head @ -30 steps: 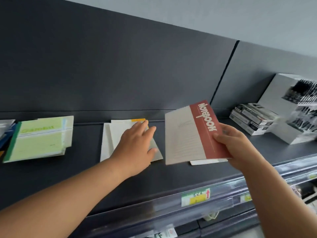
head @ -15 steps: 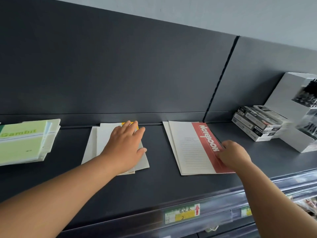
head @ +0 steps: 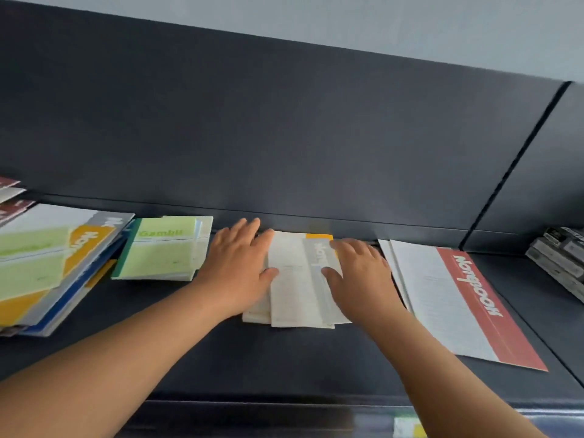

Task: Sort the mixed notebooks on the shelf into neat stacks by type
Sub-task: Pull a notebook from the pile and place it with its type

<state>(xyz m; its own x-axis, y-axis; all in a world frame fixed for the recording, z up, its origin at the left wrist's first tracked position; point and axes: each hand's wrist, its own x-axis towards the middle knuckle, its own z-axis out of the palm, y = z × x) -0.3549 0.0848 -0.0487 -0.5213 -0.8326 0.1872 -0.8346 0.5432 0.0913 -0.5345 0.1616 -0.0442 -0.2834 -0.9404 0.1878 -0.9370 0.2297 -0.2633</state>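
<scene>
Flat on the dark, matte shelf (head: pixel 316 358), close to the smooth charcoal back panel (head: pixel 284 137): a small, slightly fanned stack of cream notebooks (head: pixel 294 298), thin rectangular paper covers, the top one faintly printed, with a grey band along its right side and an orange strip at the far end. Over the left side of the stack, the left hand (head: pixel 235 267), palm down, fingers (head: pixel 249 230) straight and close together, reaching to the far edge, thumb spread out onto the top cover. Over the right side, the right hand (head: pixel 360 273), palm down, fingers (head: pixel 347 248) loosely bent and a little spread, resting by the grey band, thumb laid on the cover opposite the left thumb. Nothing pinched or curled round by either hand. Between the two thumbs, a bare strip of cream cover. Just right of the right hand, lying flat and angled: larger red-banded notebooks (head: pixel 458 298), white ruled covers with a broad red stripe lettered "Notebook" in white. Left of the left hand, a pale green Gambit notebook pile (head: pixel 161 251) with a dark green spine. Further left, an untidy heap of mixed notebooks (head: pixel 47 263), green, orange, grey and blue covers overlapping and tilted. At the far right, stacked dark and white boxes (head: pixel 559 257), blurred.
</scene>
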